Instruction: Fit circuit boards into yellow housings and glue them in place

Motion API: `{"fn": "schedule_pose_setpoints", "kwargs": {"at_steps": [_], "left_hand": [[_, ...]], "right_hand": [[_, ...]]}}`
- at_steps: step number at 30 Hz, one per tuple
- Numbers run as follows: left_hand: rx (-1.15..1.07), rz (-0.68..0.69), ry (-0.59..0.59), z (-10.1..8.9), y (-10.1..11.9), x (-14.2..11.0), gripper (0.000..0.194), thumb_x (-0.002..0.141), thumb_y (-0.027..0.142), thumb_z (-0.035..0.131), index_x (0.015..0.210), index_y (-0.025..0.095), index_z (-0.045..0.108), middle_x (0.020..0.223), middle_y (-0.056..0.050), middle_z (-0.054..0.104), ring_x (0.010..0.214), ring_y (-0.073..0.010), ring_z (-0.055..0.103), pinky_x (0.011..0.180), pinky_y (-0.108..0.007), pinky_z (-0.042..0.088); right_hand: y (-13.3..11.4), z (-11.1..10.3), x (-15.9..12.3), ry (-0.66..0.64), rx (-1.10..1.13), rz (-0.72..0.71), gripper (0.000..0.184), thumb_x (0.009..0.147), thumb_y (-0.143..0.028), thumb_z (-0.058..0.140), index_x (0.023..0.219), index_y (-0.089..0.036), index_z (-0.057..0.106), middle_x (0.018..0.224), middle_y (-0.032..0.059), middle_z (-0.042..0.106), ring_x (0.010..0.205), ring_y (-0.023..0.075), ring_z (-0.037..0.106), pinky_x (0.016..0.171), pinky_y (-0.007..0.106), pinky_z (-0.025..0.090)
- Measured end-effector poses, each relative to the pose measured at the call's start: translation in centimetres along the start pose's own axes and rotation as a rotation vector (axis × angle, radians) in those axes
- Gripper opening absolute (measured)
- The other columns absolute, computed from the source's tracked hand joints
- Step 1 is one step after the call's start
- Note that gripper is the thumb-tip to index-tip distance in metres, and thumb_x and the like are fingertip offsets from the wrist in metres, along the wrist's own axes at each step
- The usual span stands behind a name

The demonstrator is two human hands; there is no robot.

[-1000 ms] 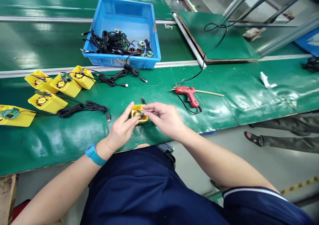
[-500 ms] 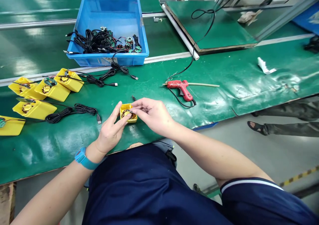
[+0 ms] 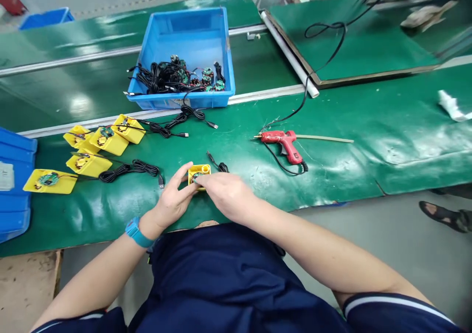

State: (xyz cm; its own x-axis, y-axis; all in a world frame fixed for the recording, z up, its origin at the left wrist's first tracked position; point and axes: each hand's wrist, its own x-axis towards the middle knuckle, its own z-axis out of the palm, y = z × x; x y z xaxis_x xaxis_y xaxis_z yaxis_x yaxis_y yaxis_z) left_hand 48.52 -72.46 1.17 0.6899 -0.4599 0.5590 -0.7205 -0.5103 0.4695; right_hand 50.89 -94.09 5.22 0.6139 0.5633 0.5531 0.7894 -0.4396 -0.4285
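My left hand (image 3: 174, 197) is closed around the near left side of a small yellow plastic housing (image 3: 205, 168), which stands on the green bench mat with its opening up. Inside it shows a round green circuit board (image 3: 196, 176). The closed fingertips of my right hand (image 3: 230, 195) reach into the opening and are on this board, partly covering it. A black cable (image 3: 222, 167) lies just behind my right hand. To the left are several more yellow housings (image 3: 114, 144) with boards and coils in them, some trailing bundled black USB cables (image 3: 142, 166).
A red hot glue gun (image 3: 282, 144) with a glue stick lies to the right, its cord running back. Behind stands a blue bin (image 3: 184, 99) of cabled boards. Another blue bin (image 3: 14, 190) is at the left edge. A raised green panel (image 3: 354, 53) sits back right.
The view has swung left. A green circuit board now shows in the housing under my right fingers, where a coil showed before. My right hand has turned more palm-down over the opening.
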Motion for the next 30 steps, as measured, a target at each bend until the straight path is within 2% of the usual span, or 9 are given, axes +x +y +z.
{"fn": "schedule_pose_setpoints", "kwargs": {"at_steps": [4,6,9,13,18,21,24,27,30], "left_hand": [[-0.060,-0.100,0.137,0.2,0.4,-0.7,0.037,0.093,0.016,0.066,0.129,0.022,0.057,0.154,-0.018,0.050,0.134,-0.0288,0.059,0.105,-0.048,0.058],[-0.111,-0.168,0.140,-0.3,0.9,-0.3,0.043,0.093,0.019,0.067,0.134,0.020,0.053,0.146,-0.019,0.058,0.132,-0.0277,0.060,0.103,-0.047,0.059],[-0.118,-0.191,0.027,-1.7,1.6,1.3,0.039,0.096,0.021,0.061,0.134,0.018,0.058,0.137,-0.017,0.062,0.131,-0.0254,0.059,0.104,-0.045,0.056],[-0.160,-0.257,-0.146,-3.4,1.9,3.8,0.024,0.095,0.024,0.060,0.115,0.018,0.071,0.123,-0.013,0.066,0.118,-0.0228,0.064,0.103,-0.041,0.055],[-0.301,-0.458,-0.300,-4.3,1.0,5.6,0.020,0.087,0.029,0.069,0.104,0.021,0.075,0.112,-0.008,0.068,0.101,-0.0201,0.068,0.079,-0.030,0.061],[-0.360,-0.478,-0.354,-4.4,0.7,6.1,0.014,0.084,0.022,0.070,0.097,0.021,0.075,0.105,-0.006,0.068,0.099,-0.0188,0.067,0.080,-0.029,0.060],[-0.393,-0.475,-0.350,-4.4,0.7,6.2,0.013,0.085,0.020,0.069,0.097,0.021,0.075,0.104,-0.005,0.068,0.097,-0.0178,0.067,0.087,-0.032,0.059],[-0.425,-0.492,-0.321,-4.1,0.6,6.0,0.011,0.085,0.018,0.068,0.094,0.020,0.073,0.106,-0.006,0.066,0.096,-0.0171,0.067,0.084,-0.030,0.060],[-0.429,-0.466,-0.309,-3.8,0.3,5.9,0.020,0.084,0.012,0.065,0.101,0.022,0.073,0.112,-0.006,0.068,0.099,-0.0174,0.069,0.083,-0.029,0.061]], "right_hand": [[-0.7,-0.2,-0.5,0.055,-0.169,-0.168,0.025,0.103,-0.011,0.048,0.111,-0.012,0.071,0.105,0.0125,0.077,0.085,0.0194,0.073,0.076,0.032,0.064],[-1.2,-0.3,-0.6,0.075,-0.221,-0.222,0.024,0.102,-0.008,0.048,0.107,-0.011,0.072,0.102,0.0128,0.077,0.080,0.0192,0.072,0.073,0.032,0.064],[-1.7,-0.2,-0.6,0.103,-0.203,-0.220,0.024,0.102,-0.007,0.048,0.102,-0.011,0.071,0.093,0.0112,0.077,0.075,0.0180,0.070,0.071,0.031,0.063],[-1.3,0.3,-0.7,0.194,-0.100,-0.127,0.019,0.102,-0.010,0.051,0.104,-0.015,0.070,0.082,0.0056,0.074,0.070,0.0158,0.068,0.067,0.029,0.061],[-0.2,0.6,-1.0,0.186,0.014,-0.163,0.021,0.098,-0.009,0.057,0.116,-0.015,0.066,0.087,0.0055,0.075,0.070,0.0160,0.069,0.065,0.030,0.061],[-0.4,0.2,-1.2,0.183,0.013,-0.074,0.022,0.097,-0.012,0.062,0.118,-0.016,0.065,0.101,0.0104,0.075,0.089,0.0202,0.073,0.079,0.035,0.065],[-1.1,-0.4,-1.2,0.104,-0.004,0.089,0.023,0.098,-0.015,0.060,0.120,-0.015,0.065,0.119,0.0170,0.068,0.105,0.0241,0.070,0.089,0.040,0.064],[-1.8,-0.9,-0.9,-0.001,0.015,0.226,0.027,0.098,-0.016,0.059,0.124,-0.012,0.065,0.128,0.0208,0.060,0.095,0.0215,0.069,0.081,0.039,0.065],[-2.3,-0.9,-0.8,-0.022,0.062,0.251,0.030,0.097,-0.011,0.059,0.127,-0.011,0.064,0.128,0.0204,0.059,0.092,0.0195,0.067,0.078,0.036,0.064]]}}
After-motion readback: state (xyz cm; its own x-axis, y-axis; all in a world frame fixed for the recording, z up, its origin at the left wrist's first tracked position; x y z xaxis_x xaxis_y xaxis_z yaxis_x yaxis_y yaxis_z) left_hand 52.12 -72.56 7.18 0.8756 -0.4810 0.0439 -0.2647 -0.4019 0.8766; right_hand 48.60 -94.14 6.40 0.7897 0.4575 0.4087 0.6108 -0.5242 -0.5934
